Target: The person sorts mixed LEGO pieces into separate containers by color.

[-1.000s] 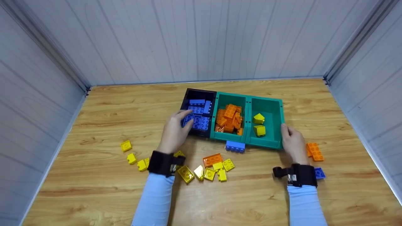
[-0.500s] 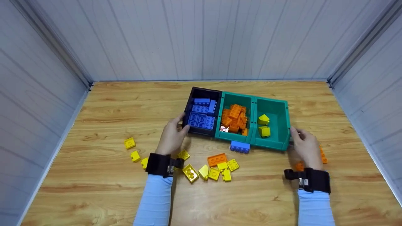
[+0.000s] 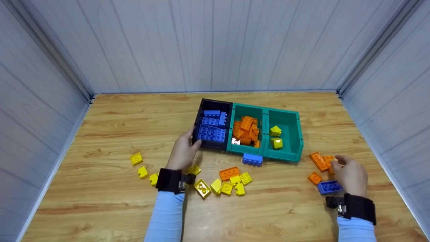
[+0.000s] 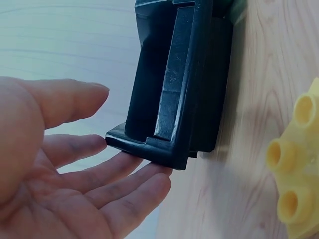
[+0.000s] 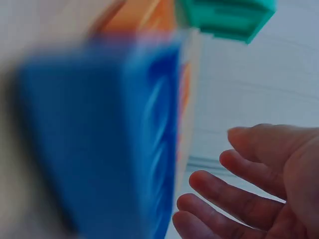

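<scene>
My left hand (image 3: 182, 152) is at the left side of a black bin (image 3: 217, 100) holding blue toy building bricks (image 3: 211, 121). In the left wrist view its extended fingertips touch the bin's edge, with the thumb apart. Joined to the black bin are a middle green bin (image 3: 248, 106) with orange bricks (image 3: 246, 123) and a right green bin (image 3: 293, 134) with two yellow bricks (image 3: 275, 131). Over on the right, my right hand (image 3: 352, 175) hovers by loose orange bricks (image 3: 319, 161) and a blue brick (image 3: 329, 187). Its fingers are loosely bent, holding nothing.
Several yellow bricks (image 3: 226, 188) and an orange brick (image 3: 229, 173) lie in front of the bins. More yellow bricks (image 3: 142, 172) are at the left. A blue brick (image 3: 252, 159) touches the bins' front edge. Pale walls (image 3: 215, 47) enclose the table.
My right hand has left the right green bin's side and moved right, over the loose bricks. The left hand has moved from above the black bin's bricks to its outer side.
</scene>
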The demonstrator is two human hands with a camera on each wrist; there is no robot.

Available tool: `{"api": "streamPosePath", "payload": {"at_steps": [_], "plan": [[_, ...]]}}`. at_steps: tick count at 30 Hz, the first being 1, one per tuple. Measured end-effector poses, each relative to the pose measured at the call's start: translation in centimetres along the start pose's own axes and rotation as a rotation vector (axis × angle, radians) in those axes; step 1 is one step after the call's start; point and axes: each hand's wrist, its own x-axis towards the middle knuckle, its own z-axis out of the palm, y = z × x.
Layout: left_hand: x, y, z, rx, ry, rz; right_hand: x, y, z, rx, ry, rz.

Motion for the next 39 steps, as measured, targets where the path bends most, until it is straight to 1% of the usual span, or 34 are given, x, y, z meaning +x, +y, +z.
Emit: {"api": "streamPosePath", "payload": {"at_steps": [3, 8, 10, 14, 18, 21, 23, 26, 29, 32, 34, 36, 39], "plan": [[-0.1, 0.0, -0.1, 0.022, -0.021, 0.009, -0.1, 0.9, -0.3, -0.005, -0.04, 0.004], [-0.1, 0.1, -0.2, 0.044, -0.048, 0.007, -0.2, 1.4, -0.7, -0.002, -0.125, 0.024], [-0.1, 0.1, -0.3, 0.05, -0.053, 0.009, 0.0, 1.6, -0.6, -0.008, -0.168, 0.011], [-0.1, 0.0, -0.5, 0.054, -0.05, 0.027, 1.0, 1.9, 0.2, -0.034, -0.247, -0.041], [-0.1, 0.1, -0.5, 0.053, -0.044, 0.054, 1.8, 2.0, 0.5, -0.079, -0.271, -0.087], [-0.1, 0.2, -0.4, 0.065, -0.048, 0.058, 2.2, 2.1, 0.2, -0.108, -0.276, -0.097], [-0.1, 0.4, -0.3, 0.072, -0.054, 0.055, 2.4, 2.0, -0.3, -0.117, -0.289, -0.08], [0.0, 0.6, -0.3, 0.072, -0.05, 0.047, 3.0, 1.5, -1.7, -0.109, -0.307, -0.033], [0.0, 0.8, -0.5, 0.072, -0.056, 0.035, 3.6, 0.3, -3.2, -0.077, -0.28, -0.032], [-0.1, 0.8, -0.5, 0.073, -0.063, 0.01, 3.9, -1.8, -4.3, -0.026, -0.199, -0.107], [-0.1, 0.7, -0.5, 0.068, -0.068, 0.003, 4.1, -4.0, -4.7, 0.009, -0.147, -0.172], [-0.2, 0.6, -0.5, 0.071, -0.067, 0.002, 4.2, -6.6, -4.7, 0.045, -0.122, -0.24], [-0.4, 0.5, -0.5, 0.068, -0.065, 0.004, 4.2, -10.8, -3.7, 0.085, -0.157, -0.313]]}}
